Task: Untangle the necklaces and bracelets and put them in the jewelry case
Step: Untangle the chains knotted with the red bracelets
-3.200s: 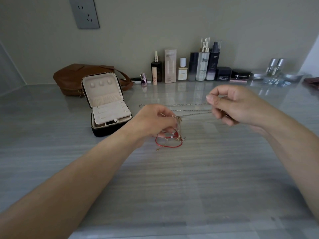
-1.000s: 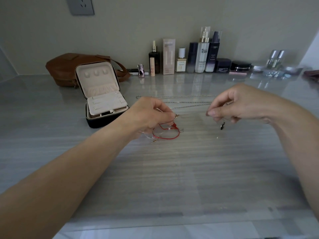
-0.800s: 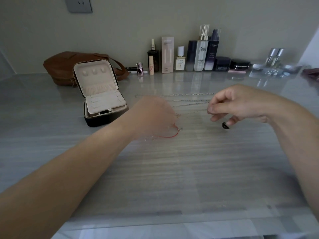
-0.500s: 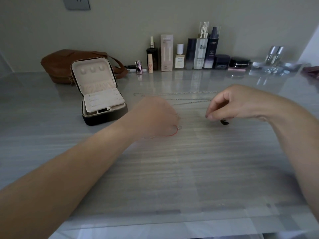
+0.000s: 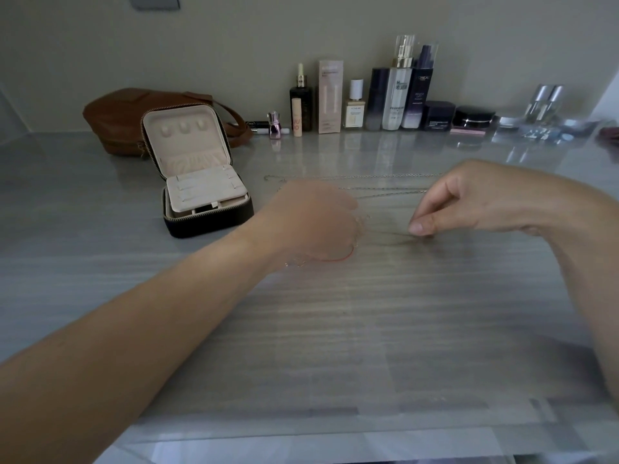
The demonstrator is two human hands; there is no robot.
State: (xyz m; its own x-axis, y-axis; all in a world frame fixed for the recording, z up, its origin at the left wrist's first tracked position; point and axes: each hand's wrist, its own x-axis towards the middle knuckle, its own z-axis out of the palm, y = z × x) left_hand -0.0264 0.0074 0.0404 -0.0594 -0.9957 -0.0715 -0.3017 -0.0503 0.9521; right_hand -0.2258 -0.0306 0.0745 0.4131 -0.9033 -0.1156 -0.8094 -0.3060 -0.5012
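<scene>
- On a grey, streaked countertop [image 5: 335, 329], a person's two bare hands work at a knot of jewellery near the middle of the surface.
- A red cord bracelet [image 5: 345, 258] shows only as a thin arc under the heel of the left hand [image 5: 315, 222], lying on the counter. A few pale links sit just to its left.
- A fine chain [image 5: 388, 233] runs almost taut between the hands, low over the counter. The right hand [image 5: 475, 199] pinches its end between thumb and forefinger, the other fingers curled in.
- Several silver chains [image 5: 368, 177] lie stretched side by side on the counter behind the hands.
- The jewelry case [image 5: 207, 226] stands open to the left of the tangle, apart from it, with its lid upright, a cream lining and a black outer wall.
- The left hand is blurred, its back to the camera and its fingers hidden. Whether it grips the tangle cannot be told, and most of the knot lies out of sight beneath it.
- The right ends of the silver chains pass behind the right hand. A wall socket [image 5: 154, 1] is cut by the top edge.
- Bare counter spreads from the hands to the near edge. A brown leather bag [image 5: 114, 118] sits behind the case, and cosmetic bottles [image 5: 395, 95] line the wall.
</scene>
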